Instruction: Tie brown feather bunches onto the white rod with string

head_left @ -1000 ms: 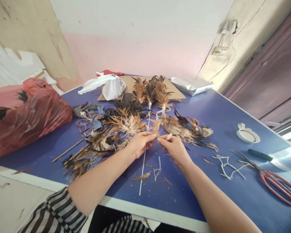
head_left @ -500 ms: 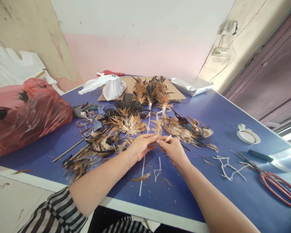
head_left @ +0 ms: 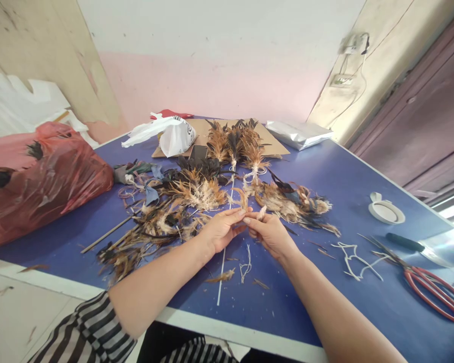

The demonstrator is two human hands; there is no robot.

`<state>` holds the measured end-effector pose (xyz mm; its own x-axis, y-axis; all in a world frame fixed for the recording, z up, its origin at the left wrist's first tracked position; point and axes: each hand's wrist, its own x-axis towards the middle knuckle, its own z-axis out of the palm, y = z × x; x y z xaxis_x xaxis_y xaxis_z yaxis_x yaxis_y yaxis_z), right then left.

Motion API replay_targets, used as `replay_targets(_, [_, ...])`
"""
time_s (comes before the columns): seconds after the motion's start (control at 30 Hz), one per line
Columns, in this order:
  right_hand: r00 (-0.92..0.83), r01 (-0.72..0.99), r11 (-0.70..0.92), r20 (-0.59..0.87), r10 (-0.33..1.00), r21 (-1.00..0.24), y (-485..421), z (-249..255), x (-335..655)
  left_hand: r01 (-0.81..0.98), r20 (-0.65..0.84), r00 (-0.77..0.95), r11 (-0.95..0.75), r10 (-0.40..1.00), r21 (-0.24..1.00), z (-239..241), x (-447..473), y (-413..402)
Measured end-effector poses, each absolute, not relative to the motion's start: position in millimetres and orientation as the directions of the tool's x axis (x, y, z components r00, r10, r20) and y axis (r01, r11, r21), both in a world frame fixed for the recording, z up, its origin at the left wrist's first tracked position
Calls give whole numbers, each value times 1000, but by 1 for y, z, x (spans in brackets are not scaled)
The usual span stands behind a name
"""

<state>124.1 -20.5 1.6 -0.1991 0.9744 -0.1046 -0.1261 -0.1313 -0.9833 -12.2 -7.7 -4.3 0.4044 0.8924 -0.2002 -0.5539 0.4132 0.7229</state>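
With fingers of left hand [head_left: 222, 230] and right hand [head_left: 269, 235] clamped low on the curved tan feather [head_left: 243, 198], pinch lightly, evenly.

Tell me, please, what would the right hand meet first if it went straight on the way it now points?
Most likely the left hand, which lies just ahead of the right hand in that line. Depth is unclear here, so the two may be touching.
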Motion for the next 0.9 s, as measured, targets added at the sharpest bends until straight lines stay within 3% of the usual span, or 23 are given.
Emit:
replay_targets(0.1, [-303,-300,-251,-157,940,-920,-19,-1,125,-562,-204,430,437,880,702,-6,-13,-8])
replay_targets(0.23, [-350,-397,-334,-196,916,-855,-18,-3,127,-542,-218,478,481,851,689,-4,-13,-9])
replay_targets(0.9, [-336,-400,-292,-157,929,-869,-19,1,128,-489,-84,439,317,895,812,0,-14,-10])
